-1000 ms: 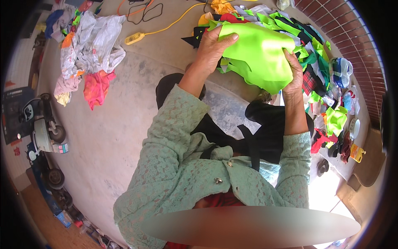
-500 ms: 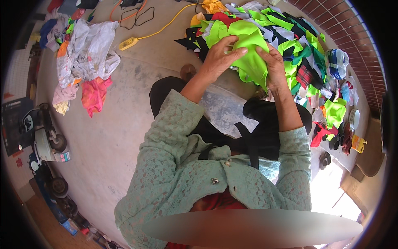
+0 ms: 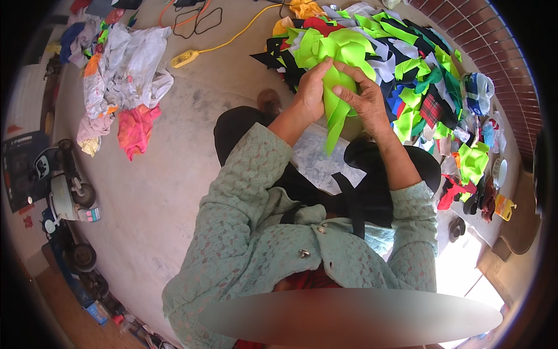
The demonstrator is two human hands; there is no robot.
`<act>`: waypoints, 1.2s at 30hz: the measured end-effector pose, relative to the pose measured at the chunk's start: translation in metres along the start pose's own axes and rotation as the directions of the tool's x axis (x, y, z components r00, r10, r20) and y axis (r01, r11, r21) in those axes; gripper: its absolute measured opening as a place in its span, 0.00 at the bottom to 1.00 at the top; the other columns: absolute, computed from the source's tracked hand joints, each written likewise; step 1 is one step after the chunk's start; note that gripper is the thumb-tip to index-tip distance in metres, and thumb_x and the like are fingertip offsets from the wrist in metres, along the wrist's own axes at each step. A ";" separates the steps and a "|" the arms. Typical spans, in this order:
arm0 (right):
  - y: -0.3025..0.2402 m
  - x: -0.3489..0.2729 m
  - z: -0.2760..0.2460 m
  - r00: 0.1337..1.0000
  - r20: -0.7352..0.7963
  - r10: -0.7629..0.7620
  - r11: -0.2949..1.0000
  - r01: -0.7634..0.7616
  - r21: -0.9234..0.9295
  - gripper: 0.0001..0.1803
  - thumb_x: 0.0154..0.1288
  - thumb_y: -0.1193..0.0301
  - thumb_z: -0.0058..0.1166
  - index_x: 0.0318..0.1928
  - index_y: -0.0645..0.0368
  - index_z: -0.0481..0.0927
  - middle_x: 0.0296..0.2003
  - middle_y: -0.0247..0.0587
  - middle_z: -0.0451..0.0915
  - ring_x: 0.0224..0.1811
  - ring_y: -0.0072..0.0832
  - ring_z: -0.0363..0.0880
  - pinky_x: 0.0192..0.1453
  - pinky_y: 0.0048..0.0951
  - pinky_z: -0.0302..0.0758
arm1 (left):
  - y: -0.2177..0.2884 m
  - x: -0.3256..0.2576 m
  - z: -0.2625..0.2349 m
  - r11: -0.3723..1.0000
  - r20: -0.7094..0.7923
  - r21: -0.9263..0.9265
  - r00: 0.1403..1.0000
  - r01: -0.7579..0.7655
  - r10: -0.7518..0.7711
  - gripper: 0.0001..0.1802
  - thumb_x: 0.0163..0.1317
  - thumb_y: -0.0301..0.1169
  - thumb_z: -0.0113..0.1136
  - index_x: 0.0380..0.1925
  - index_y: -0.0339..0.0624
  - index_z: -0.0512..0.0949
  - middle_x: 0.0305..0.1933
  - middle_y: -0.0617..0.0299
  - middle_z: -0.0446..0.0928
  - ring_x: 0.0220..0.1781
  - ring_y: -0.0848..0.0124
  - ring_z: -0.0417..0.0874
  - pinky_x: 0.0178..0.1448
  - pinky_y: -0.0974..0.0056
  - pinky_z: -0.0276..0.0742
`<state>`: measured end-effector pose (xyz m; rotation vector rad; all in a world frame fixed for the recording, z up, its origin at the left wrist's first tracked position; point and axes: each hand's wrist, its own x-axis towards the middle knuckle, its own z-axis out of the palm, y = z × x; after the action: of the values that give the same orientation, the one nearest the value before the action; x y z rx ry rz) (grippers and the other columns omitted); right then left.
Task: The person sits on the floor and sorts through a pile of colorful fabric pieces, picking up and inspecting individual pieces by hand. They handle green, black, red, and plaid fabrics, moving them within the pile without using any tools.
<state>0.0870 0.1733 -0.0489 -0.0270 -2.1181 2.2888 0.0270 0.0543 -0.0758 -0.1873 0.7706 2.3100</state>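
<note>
Between my hands is a bright lime-green cloth piece [image 3: 335, 110], its narrow end hanging down over the concrete floor. My left hand [image 3: 314, 88] pinches its left edge, with the fingers mostly behind the fabric. On the other side my right hand [image 3: 363, 93] has its thumb and fingers closed on the cloth near the left fingertips. Just beyond lies a big heap of fabric scraps [image 3: 383, 43] in lime green, black, grey, red and dark green; the held cloth overlaps similar green pieces there, so its far edge is hard to make out.
A yellow power strip [image 3: 185, 58] with its cord lies left of the heap. Farther left are white garments [image 3: 131, 67] and a pink-orange cloth [image 3: 138, 129]. A scooter [image 3: 64, 195] stands at the left edge. A white bowl [image 3: 499, 173] and yellow container [image 3: 505, 207] are at right.
The lime-green cloth has been turned and gathered narrower, its tip now hanging lower. My right hand has moved left, closer to my left hand, and the view has shifted slightly.
</note>
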 end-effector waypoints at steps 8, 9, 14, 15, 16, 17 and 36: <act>0.002 0.003 -0.005 0.987 -0.157 0.020 0.986 0.007 0.167 0.21 0.54 0.79 0.59 0.51 0.60 0.75 0.43 0.34 0.77 0.40 0.19 0.75 0.47 0.18 0.71 | 0.010 -0.001 0.003 0.992 0.069 -0.096 0.993 -0.087 0.094 0.21 0.64 0.41 0.48 0.52 0.39 0.68 0.49 0.57 0.74 0.49 0.64 0.76 0.54 0.59 0.70; -0.002 0.004 -0.008 0.983 -0.179 0.034 0.977 0.005 0.214 0.21 0.54 0.80 0.57 0.50 0.60 0.75 0.42 0.34 0.78 0.39 0.18 0.75 0.46 0.18 0.72 | 0.013 -0.001 0.003 0.991 0.076 -0.092 0.991 -0.099 0.107 0.21 0.64 0.41 0.46 0.52 0.40 0.68 0.49 0.58 0.74 0.50 0.64 0.76 0.55 0.59 0.70; -0.001 0.011 -0.033 0.957 -0.282 0.069 0.918 0.049 0.393 0.19 0.53 0.85 0.51 0.48 0.59 0.76 0.40 0.34 0.78 0.36 0.19 0.75 0.41 0.18 0.73 | 0.023 -0.003 0.006 0.989 0.139 -0.104 0.983 -0.104 0.118 0.20 0.65 0.40 0.44 0.51 0.40 0.68 0.50 0.57 0.74 0.50 0.64 0.76 0.56 0.58 0.69; -0.002 0.012 -0.038 0.950 -0.306 0.067 0.903 0.073 0.424 0.19 0.53 0.85 0.50 0.47 0.60 0.76 0.40 0.35 0.78 0.36 0.20 0.76 0.40 0.19 0.74 | 0.023 -0.002 0.005 0.989 0.118 -0.105 0.986 -0.107 0.120 0.20 0.64 0.40 0.46 0.51 0.39 0.68 0.49 0.56 0.74 0.49 0.63 0.76 0.54 0.58 0.71; -0.002 0.013 -0.043 0.944 -0.323 0.072 0.905 0.074 0.418 0.19 0.53 0.85 0.50 0.47 0.60 0.76 0.40 0.35 0.78 0.36 0.20 0.76 0.41 0.19 0.74 | 0.022 -0.001 0.003 0.988 0.097 -0.106 0.988 -0.111 0.121 0.21 0.64 0.41 0.47 0.51 0.39 0.69 0.48 0.56 0.75 0.48 0.63 0.77 0.52 0.57 0.72; -0.003 0.014 -0.048 0.938 -0.339 0.078 0.908 0.074 0.412 0.19 0.53 0.85 0.50 0.48 0.60 0.76 0.41 0.35 0.78 0.36 0.20 0.76 0.41 0.19 0.74 | 0.021 0.001 0.001 0.988 0.076 -0.107 0.990 -0.115 0.123 0.21 0.63 0.41 0.48 0.50 0.38 0.69 0.47 0.55 0.75 0.46 0.63 0.78 0.50 0.57 0.74; -0.038 0.010 -0.042 0.994 -0.104 0.012 0.912 0.031 0.409 0.22 0.55 0.84 0.49 0.53 0.63 0.72 0.50 0.38 0.74 0.48 0.23 0.74 0.54 0.22 0.69 | -0.013 0.010 -0.028 0.995 0.263 -0.039 0.962 0.093 -0.079 0.17 0.59 0.35 0.54 0.47 0.40 0.72 0.44 0.60 0.76 0.41 0.73 0.77 0.46 0.63 0.76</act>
<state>0.0780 0.2184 -0.0138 -0.1250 -1.5470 2.6108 0.0259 0.0517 -0.1078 0.0604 0.5588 2.2157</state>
